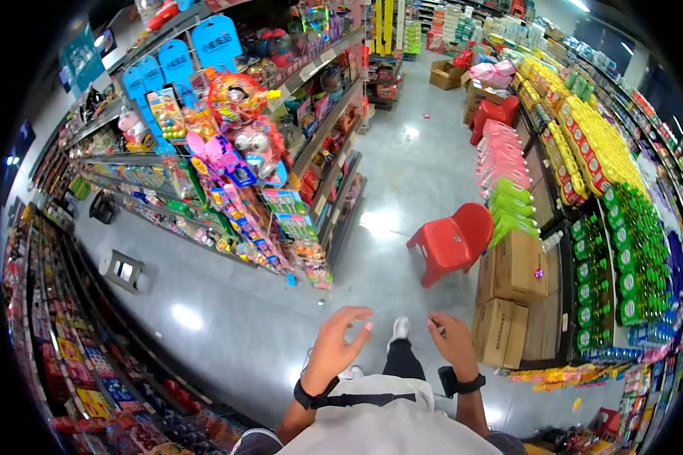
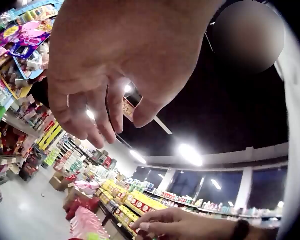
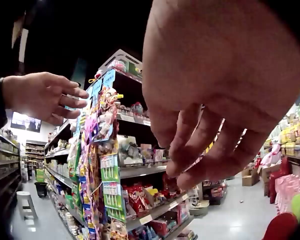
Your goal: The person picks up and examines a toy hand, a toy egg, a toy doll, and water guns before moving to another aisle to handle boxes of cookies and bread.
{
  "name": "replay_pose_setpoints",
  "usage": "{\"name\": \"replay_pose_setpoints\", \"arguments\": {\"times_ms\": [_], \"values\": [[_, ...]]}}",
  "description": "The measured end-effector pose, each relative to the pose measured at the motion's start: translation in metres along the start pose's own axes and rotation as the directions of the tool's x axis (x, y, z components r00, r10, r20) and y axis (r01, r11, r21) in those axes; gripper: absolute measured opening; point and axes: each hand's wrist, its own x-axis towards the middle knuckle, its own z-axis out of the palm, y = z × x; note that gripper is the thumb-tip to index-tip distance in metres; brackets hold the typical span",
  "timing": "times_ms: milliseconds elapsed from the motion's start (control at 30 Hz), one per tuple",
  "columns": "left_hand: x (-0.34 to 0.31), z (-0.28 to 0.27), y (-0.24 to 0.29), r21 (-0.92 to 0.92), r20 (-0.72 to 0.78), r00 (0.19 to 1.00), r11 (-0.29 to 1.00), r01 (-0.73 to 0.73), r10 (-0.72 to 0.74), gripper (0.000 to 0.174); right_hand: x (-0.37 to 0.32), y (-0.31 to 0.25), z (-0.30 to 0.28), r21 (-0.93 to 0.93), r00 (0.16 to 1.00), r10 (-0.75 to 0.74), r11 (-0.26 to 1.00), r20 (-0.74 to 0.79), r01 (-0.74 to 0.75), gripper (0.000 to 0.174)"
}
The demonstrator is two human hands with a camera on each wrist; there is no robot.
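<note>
Both hands hang in the air in front of the body, apart from each other and holding nothing. The left hand (image 1: 340, 343) has its fingers loosely bent and its thumb apart; a dark band circles that wrist. Across from it the right hand (image 1: 452, 343) is raised with relaxed fingers, a dark strap on its wrist. In the left wrist view the left hand (image 2: 122, 65) fills the top, the right hand (image 2: 182, 225) below it. The right wrist view shows the right hand (image 3: 215, 95) close up and the left hand (image 3: 45, 97) at left.
A red chair (image 1: 451, 241) stands ahead to the right, beside stacked cardboard boxes (image 1: 517, 265). Toy shelves (image 1: 322, 152) rise at left, with a grey stool (image 1: 124, 271) in the left aisle. Green bottles (image 1: 634, 250) line the right. Grey floor (image 1: 387, 189) runs ahead between the shelves.
</note>
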Motion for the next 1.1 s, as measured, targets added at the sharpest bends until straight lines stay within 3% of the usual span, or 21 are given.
{"name": "replay_pose_setpoints", "arguments": {"times_ms": [200,300,500,567,867,967,1033,1100], "values": [[0.13,0.033,-0.04,0.083,-0.19,0.981,0.995,0.061,-0.044,0.023,0.181,0.058,0.0,0.033,0.978,-0.169,0.986,0.121,0.166,0.018],[0.206,0.045,-0.029,0.189,-0.26,0.964,0.977,0.103,-0.051,0.025,0.277,0.056,-0.03,-0.001,0.95,-0.223,0.973,0.22,0.229,0.018],[0.325,0.076,-0.022,0.184,-0.358,0.924,0.96,0.211,-0.135,0.026,0.436,0.086,-0.045,0.077,0.889,-0.317,0.948,0.331,0.31,0.02],[0.35,0.083,-0.024,0.193,-0.374,0.916,0.954,0.228,-0.144,0.026,0.472,0.085,-0.053,0.021,0.873,-0.308,0.946,0.378,0.324,0.021],[0.465,0.075,-0.067,0.171,-0.436,0.874,0.934,0.313,-0.213,0.03,0.604,0.105,-0.008,0.188,0.81,-0.387,0.922,0.441,0.338,0.021],[0.512,0.061,-0.085,0.181,-0.447,0.872,0.935,0.306,-0.199,0.031,0.658,0.082,0.006,0.144,0.768,-0.466,0.881,0.439,0.451,0.02],[0.545,0.049,-0.097,0.12,-0.451,0.86,0.939,0.321,-0.236,0.032,0.689,0.06,0.012,0.137,0.765,-0.47,0.877,0.44,0.46,0.02],[0.578,0.039,-0.121,0.104,-0.49,0.852,0.959,0.265,-0.183,0.035,0.729,0.035,0.017,0.14,0.759,-0.502,0.859,0.414,0.492,0.021]]}}
